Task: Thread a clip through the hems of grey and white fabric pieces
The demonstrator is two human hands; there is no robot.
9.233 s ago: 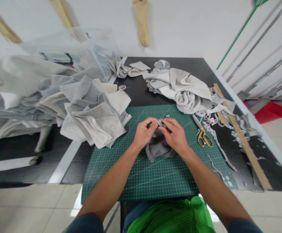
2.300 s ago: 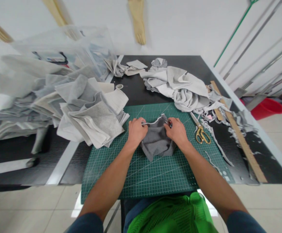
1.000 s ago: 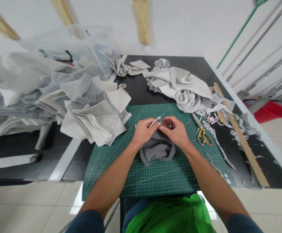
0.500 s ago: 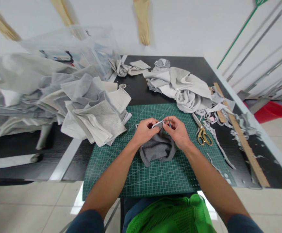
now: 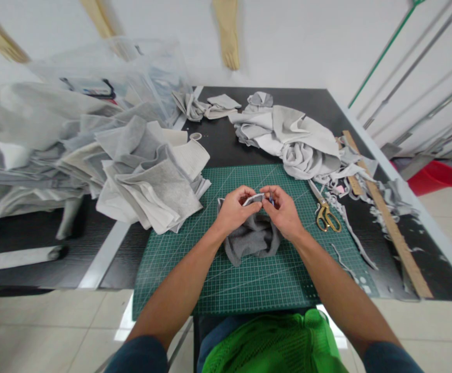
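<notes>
A dark grey piece of fabric (image 5: 252, 239) lies bunched on the green cutting mat (image 5: 257, 290). My left hand (image 5: 234, 210) is closed on its raised, lighter edge, thumb on top. Close beside it, my right hand (image 5: 282, 210) pinches the same edge near its fingertips. A small dark tool with a thin pointed tip (image 5: 271, 199) is held in my right hand; my fingers cover most of it, so its kind is unclear. Gold-handled scissors (image 5: 327, 217) rest on the mat's right side, apart from both hands.
At left, a big heap of folded grey fabric (image 5: 159, 181) stands before a clear plastic bin (image 5: 148, 72). More crumpled fabric (image 5: 296, 134) lies at the back. Along the right edge are a wooden ruler (image 5: 395, 228) and scraps. A red bucket (image 5: 436, 178) stands beyond the table.
The raised fabric edge has shifted slightly between my fingers, and the small tool has turned a little in my right hand. Otherwise both hands stay almost in place.
</notes>
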